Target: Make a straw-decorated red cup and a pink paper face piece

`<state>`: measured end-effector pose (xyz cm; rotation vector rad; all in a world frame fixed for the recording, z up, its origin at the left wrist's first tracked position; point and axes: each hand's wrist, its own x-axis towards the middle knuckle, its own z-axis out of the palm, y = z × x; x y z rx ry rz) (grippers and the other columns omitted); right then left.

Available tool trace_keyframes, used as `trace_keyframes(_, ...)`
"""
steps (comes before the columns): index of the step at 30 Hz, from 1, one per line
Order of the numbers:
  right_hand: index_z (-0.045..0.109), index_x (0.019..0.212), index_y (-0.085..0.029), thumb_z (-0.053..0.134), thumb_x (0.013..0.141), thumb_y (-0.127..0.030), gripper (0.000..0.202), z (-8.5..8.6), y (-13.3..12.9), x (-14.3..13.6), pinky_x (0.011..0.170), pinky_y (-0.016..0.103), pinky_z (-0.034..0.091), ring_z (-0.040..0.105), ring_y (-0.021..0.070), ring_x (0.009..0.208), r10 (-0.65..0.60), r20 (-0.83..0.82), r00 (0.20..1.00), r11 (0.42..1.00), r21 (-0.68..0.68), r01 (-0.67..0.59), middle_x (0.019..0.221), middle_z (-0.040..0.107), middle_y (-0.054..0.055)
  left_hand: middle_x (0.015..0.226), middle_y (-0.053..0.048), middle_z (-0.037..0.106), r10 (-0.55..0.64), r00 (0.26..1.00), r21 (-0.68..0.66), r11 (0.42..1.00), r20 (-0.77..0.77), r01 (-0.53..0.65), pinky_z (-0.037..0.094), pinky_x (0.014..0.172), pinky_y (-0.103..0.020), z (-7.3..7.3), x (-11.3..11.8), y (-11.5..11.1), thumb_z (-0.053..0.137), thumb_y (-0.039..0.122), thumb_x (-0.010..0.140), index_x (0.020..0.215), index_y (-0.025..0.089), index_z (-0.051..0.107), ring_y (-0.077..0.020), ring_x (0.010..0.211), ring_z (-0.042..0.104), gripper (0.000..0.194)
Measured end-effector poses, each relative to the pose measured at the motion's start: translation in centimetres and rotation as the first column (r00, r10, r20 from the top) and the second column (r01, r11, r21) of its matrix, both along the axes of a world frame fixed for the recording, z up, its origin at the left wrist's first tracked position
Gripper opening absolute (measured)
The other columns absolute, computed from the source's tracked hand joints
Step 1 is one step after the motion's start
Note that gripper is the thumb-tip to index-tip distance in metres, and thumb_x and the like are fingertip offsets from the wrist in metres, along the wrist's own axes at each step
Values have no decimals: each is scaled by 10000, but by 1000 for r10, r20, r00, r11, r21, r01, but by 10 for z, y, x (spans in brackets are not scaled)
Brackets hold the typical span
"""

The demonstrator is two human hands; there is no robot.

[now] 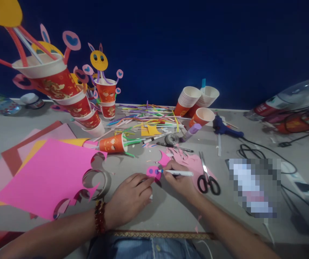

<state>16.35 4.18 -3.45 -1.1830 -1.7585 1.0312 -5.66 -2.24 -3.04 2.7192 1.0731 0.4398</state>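
Grey tabletop, left hand palm-down

With our forearms slanting in from eight and four o'clock, our left hand lies palm-down, our right hand pinching.

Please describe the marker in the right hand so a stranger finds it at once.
On the grey table, find the right hand. It holds the marker at a small pink paper piece. Unlike the black pen lying beyond, this one is white and blue-tipped.
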Motion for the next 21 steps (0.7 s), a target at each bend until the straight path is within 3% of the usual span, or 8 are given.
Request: trace_keyframes(21,518,620,-230,537,741,-167,138,3,-1,0,514,269,374,460,137,523,23,3,1000,1000,-15,-23,566,534,-28,1355,-83,621,6,1000,-4,1000,-10,-6,436,1083,-441,0,0,0,611,265,955,1039,170,621,-259,1233,526,128)
